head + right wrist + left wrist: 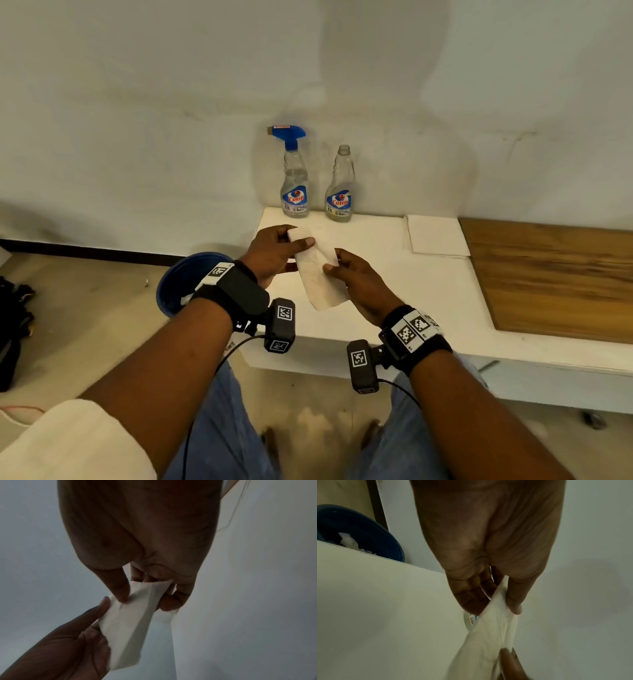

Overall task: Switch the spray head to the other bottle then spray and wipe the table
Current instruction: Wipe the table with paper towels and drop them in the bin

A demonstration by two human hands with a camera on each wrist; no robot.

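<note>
Two clear bottles stand against the wall at the back of the white table (411, 291). The left bottle (295, 185) carries the blue spray head (287, 135). The right bottle (340, 186) has an open neck. Both hands hold a folded white paper towel (317, 270) above the table's left end. My left hand (274, 253) pinches its far end between thumb and fingers (515, 601). My right hand (356, 277) pinches its right edge near the middle, thumb (120, 588) on top of the towel (130, 622).
A second folded paper towel (436, 238) lies flat on the table to the right of the bottles. A wooden board (555, 281) covers the table's right part. A blue bin (181, 284) with crumpled paper stands on the floor by the table's left end.
</note>
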